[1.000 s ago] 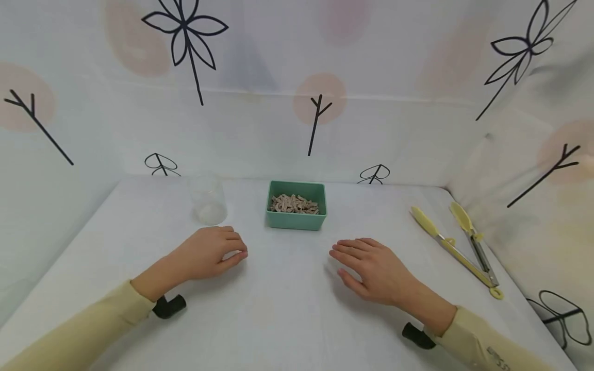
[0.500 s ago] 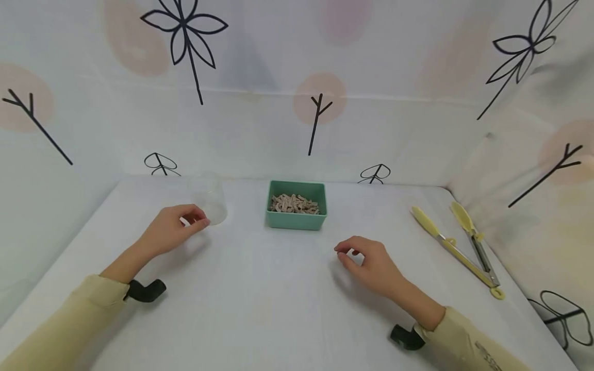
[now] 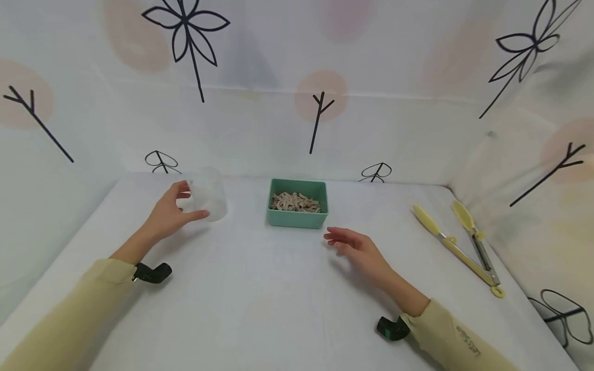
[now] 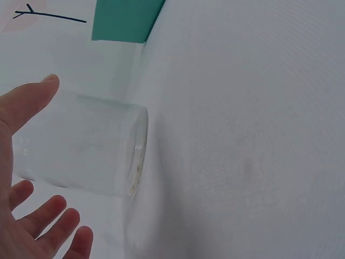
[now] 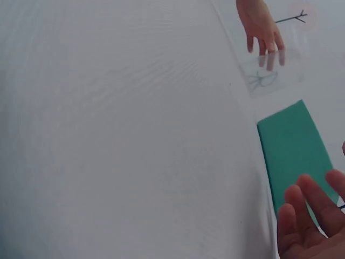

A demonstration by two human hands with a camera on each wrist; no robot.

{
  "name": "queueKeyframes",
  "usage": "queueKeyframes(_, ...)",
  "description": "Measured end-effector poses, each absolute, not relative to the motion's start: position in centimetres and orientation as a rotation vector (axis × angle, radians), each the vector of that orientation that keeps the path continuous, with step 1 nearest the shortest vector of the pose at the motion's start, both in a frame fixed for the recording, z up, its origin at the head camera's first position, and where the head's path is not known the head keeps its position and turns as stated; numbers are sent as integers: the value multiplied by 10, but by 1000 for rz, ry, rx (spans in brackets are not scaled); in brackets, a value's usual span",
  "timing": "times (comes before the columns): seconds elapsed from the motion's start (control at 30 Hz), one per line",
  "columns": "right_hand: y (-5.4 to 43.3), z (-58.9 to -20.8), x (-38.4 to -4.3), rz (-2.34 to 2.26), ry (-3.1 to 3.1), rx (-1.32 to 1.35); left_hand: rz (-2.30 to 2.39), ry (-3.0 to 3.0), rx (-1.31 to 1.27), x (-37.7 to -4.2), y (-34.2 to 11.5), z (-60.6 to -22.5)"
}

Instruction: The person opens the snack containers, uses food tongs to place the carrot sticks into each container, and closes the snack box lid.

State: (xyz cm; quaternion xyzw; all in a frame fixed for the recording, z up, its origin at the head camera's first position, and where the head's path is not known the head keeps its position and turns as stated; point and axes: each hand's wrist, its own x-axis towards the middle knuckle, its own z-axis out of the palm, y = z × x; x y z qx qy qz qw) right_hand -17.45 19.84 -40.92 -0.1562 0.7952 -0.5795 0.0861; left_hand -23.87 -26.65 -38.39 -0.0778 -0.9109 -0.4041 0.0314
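My left hand is at the near left side of a clear glass jar, thumb and fingers spread apart around it. In the left wrist view the thumb overlaps the jar on one side, and the fingertips lie along the other, not curled tight. My right hand hovers over the table in front of the green box, fingers loosely bent, nothing in them. The box holds a heap of small beige, twisted pieces. Seen from the right wrist, the fingers partly overlap the green box.
Yellow-tipped metal tongs lie spread on the right side of the white-covered table. Behind and beside the table hangs white cloth printed with plants. A black wrist camera sits under the left sleeve, another under the right.
My left hand has moved left and away from me to the glass jar, its thumb and fingers spreading. The right hand has shifted slightly nearer the box, and its fingers have loosely bent.
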Motion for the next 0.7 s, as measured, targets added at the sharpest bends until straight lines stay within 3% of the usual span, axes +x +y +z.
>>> queueKeyframes(0.4, 192, -410, -174, -1692, 2428, -389, -1460, -2675, -225, -249, -255, -390)
queueKeyframes(0.7, 188, -400, -176, -1719, 2459, -427, -1497, -2693, -359, -236, -240, -387)
